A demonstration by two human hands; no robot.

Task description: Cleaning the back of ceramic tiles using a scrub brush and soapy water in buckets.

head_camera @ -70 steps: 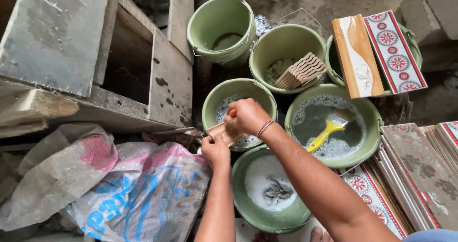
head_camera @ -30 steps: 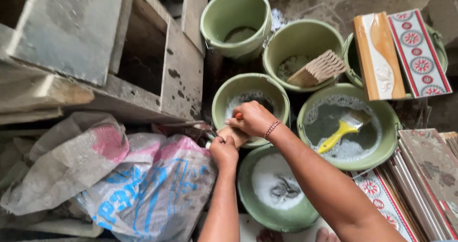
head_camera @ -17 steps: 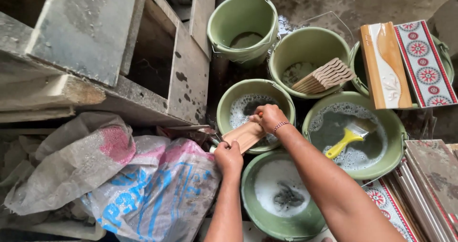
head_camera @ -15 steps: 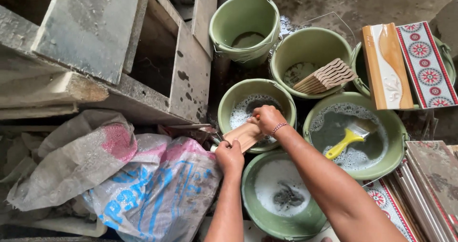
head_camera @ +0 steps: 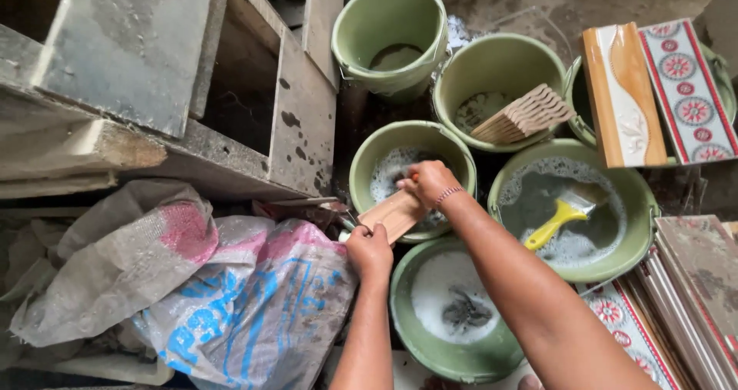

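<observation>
While gripped: tile (head_camera: 393, 212), both hands (head_camera: 369, 250)

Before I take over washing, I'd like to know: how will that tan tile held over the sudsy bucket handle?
The tan tile looks rigid: it spans straight between the left hand and right hand. Foam in the green bucket below suggests it is wet, so probably slippery. If ceramic, it would likely chip if dropped.

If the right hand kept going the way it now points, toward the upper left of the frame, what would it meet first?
The right hand rests on the tan tile above the soapy green bucket. Going on, it would probably meet that bucket's far rim first, then the concrete slab beyond; depth is hard to judge from above.
</observation>
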